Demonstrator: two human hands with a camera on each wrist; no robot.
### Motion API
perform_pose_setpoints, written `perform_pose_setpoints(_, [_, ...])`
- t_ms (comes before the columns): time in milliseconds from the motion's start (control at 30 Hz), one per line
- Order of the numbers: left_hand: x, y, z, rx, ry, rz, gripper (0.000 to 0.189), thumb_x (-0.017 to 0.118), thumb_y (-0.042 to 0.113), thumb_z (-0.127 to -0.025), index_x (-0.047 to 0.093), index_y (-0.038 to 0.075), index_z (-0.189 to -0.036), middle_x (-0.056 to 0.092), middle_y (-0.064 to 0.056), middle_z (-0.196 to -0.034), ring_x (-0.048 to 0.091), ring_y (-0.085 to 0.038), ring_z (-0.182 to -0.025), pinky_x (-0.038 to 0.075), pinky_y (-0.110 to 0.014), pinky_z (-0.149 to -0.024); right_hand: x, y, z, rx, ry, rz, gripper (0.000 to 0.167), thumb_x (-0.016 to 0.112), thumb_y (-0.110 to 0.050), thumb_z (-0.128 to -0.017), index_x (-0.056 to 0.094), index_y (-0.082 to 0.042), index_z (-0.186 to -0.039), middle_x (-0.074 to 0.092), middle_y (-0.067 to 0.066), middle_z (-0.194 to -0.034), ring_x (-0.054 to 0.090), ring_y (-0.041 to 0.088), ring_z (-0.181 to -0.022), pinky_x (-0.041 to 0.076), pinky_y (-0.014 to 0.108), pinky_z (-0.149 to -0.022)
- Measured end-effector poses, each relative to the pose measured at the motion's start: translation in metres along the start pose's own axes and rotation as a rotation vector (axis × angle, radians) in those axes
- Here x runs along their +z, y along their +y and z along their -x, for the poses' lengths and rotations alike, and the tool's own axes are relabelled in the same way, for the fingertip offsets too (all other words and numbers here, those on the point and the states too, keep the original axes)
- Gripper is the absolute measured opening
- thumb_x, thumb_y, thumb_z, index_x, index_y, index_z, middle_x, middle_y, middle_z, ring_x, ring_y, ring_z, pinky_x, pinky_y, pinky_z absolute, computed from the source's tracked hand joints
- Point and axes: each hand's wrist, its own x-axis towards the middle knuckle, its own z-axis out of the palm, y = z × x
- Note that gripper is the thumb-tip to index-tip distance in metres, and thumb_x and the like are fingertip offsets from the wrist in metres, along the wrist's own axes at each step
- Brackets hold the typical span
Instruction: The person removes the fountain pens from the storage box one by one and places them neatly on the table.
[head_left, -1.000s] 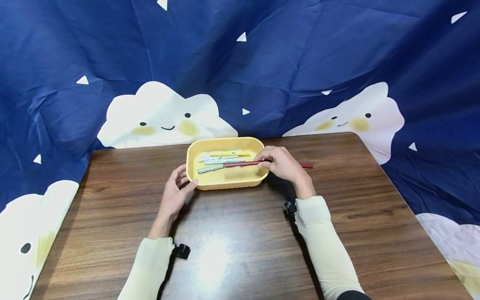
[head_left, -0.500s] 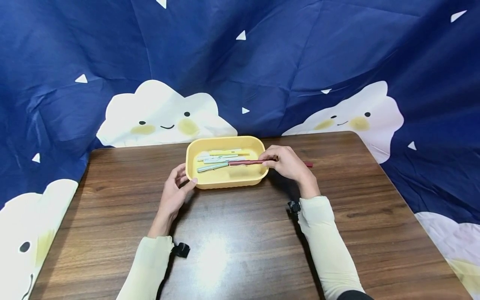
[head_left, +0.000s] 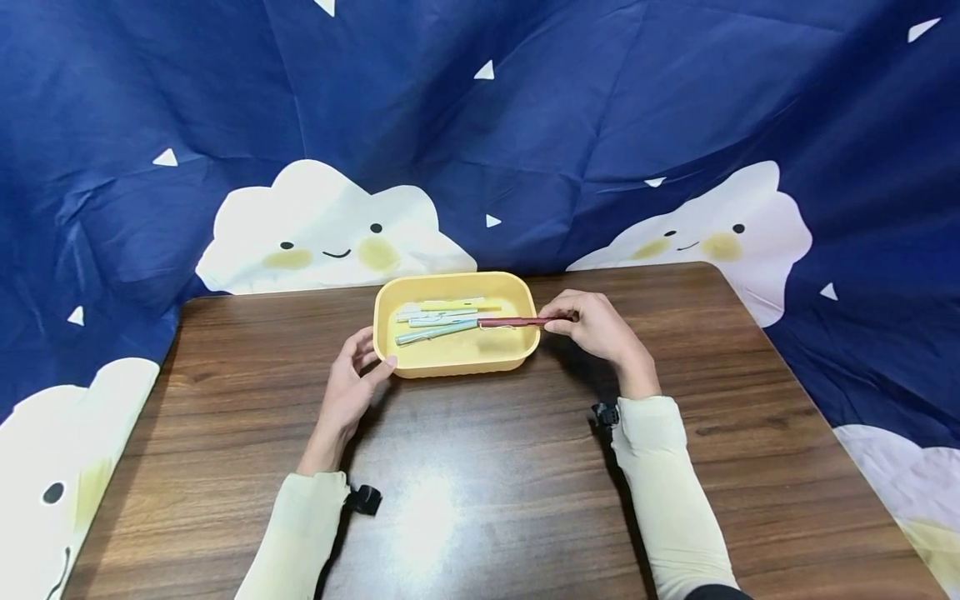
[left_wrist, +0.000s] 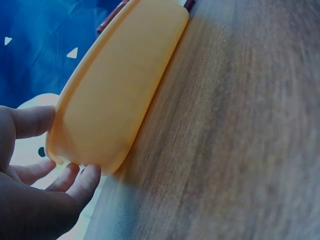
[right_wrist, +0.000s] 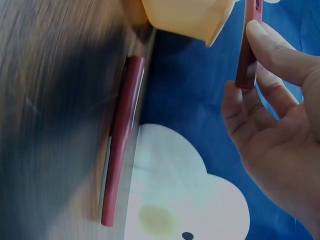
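My left hand (head_left: 351, 379) grips the left end of a yellow plastic box (head_left: 457, 364), thumb on the front rim. In the left wrist view its fingers (left_wrist: 82, 185) touch the end of the box wall (left_wrist: 110, 85). My right hand (head_left: 592, 325) pinches a dark red pen (head_left: 513, 322) by its right end, at the box's right rim. The pen's left part lies over the inside of the box and overlaps a teal pen (head_left: 435, 332) in the head view. A yellow pen (head_left: 457, 305) and several pale pens (head_left: 442, 318) lie in the box.
A second dark red pen (right_wrist: 122, 140) lies on the wooden table (head_left: 465, 467) beside the box, hidden behind my right hand in the head view; a grey edge shows along it. A blue cloth (head_left: 525, 125) with printed clouds hangs behind the table.
My right hand has moved right with the red pen, uncovering more of the teal pen. The pen on the table has gone out of sight behind the hand. The left hand and box stay put.
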Motion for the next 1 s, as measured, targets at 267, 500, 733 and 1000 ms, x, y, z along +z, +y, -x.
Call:
perform_pose_setpoints(267, [0.000,0.000,0.000,0.001,-0.001,0.005,0.064,0.069,0.001,-0.094,0.040,0.003,-0.151,0.051,-0.018,-0.140,0.050,-0.030,-0.125,0.046,-0.017,-0.084,-0.008,0.007,0.006,0.016,0.020,0.022,0.012,0.080,0.002,-0.084,0.079,-0.007,-0.092,0.072,0.002,-0.086,0.056,0.018,-0.075,0.041,0.027,-0.067])
perform_pose_setpoints(500, [0.000,-0.001,0.000,0.001,-0.005,0.009,0.063,0.069,0.002,-0.094,0.041,0.004,-0.151,0.051,-0.018,-0.140,0.050,-0.031,-0.126,0.047,-0.017,-0.083,-0.010,0.011,0.010,0.028,0.019,0.028,0.011,0.081,0.001,-0.084,0.079,-0.007,-0.092,0.072,0.003,-0.087,0.056,0.018,-0.077,0.042,0.029,-0.068])
perform_pose_setpoints(733, [0.001,0.000,0.001,0.005,-0.009,0.014,0.064,0.069,0.002,-0.094,0.040,0.003,-0.151,0.050,-0.019,-0.140,0.049,-0.033,-0.127,0.047,-0.017,-0.083,-0.012,0.019,0.015,0.019,0.021,0.032,0.012,0.080,0.001,-0.084,0.079,-0.007,-0.092,0.072,0.003,-0.087,0.055,0.018,-0.076,0.041,0.025,-0.067])
perform_pose_setpoints(1000, [0.001,-0.001,0.000,0.007,-0.007,0.016,0.064,0.069,0.001,-0.094,0.040,0.003,-0.151,0.050,-0.020,-0.140,0.050,-0.032,-0.127,0.048,-0.017,-0.083,-0.015,0.027,0.019,0.016,0.027,0.030,0.011,0.080,0.001,-0.084,0.079,-0.008,-0.091,0.069,0.001,-0.081,0.055,0.016,-0.073,0.041,0.024,-0.065])
